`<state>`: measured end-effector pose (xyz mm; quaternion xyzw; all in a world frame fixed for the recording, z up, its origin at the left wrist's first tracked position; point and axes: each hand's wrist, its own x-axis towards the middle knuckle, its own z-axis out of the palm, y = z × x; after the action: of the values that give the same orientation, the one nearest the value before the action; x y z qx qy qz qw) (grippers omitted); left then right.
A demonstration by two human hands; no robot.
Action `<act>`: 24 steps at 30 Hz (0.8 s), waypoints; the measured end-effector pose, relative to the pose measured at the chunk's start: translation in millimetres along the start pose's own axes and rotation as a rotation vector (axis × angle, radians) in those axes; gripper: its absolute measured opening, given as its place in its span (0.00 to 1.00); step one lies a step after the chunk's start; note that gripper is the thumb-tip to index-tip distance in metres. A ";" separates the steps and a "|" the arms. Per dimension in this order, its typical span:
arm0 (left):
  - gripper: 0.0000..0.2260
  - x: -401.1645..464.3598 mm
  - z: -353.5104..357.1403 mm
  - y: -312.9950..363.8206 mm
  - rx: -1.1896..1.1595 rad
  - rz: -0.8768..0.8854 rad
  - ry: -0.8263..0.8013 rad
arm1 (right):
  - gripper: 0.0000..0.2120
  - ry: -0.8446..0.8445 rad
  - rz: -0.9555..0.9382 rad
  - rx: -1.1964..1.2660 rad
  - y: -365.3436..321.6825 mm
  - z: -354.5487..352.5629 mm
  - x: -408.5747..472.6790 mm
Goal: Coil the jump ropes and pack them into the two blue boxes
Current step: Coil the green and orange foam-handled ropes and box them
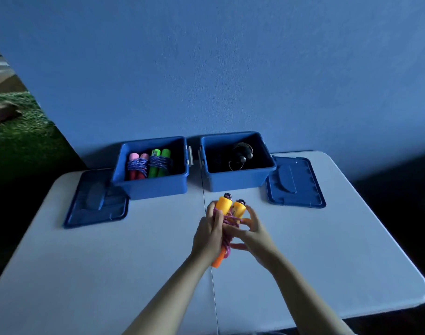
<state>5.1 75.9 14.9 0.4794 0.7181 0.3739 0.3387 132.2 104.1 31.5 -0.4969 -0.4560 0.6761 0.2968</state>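
The left hand grips the orange jump rope; the right hand pinches its cord, winding. Next probably: the right box.

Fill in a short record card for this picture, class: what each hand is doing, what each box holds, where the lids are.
left hand: grips the orange-handled jump rope, handles held together
right hand: fingers curled at the purple cord wound round the handles
left blue box: open; pink-handled rope and green-handled rope, both coiled
right blue box: open; one dark rope
lids: left lid and right lid flat on the table, each beside its box
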 end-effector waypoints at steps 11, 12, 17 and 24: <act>0.19 10.2 7.3 11.2 -0.143 -0.180 -0.057 | 0.38 -0.134 -0.183 -0.368 -5.5 -11.0 12.1; 0.19 13.5 8.0 10.9 -0.172 -0.197 -0.049 | 0.38 -0.151 -0.188 -0.431 -10.7 -12.9 16.5; 0.17 23.7 7.6 7.3 -0.404 -0.255 0.013 | 0.47 -0.204 -0.242 -0.512 -18.6 -10.3 33.0; 0.12 47.6 -20.9 -9.8 -0.437 -0.344 0.069 | 0.25 -0.261 -0.148 -0.196 -17.7 1.0 62.4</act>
<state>-31.7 113.8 10.6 0.2531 0.7022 0.4733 0.4678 109.7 164.3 22.7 -0.3967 -0.5896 0.6634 0.2343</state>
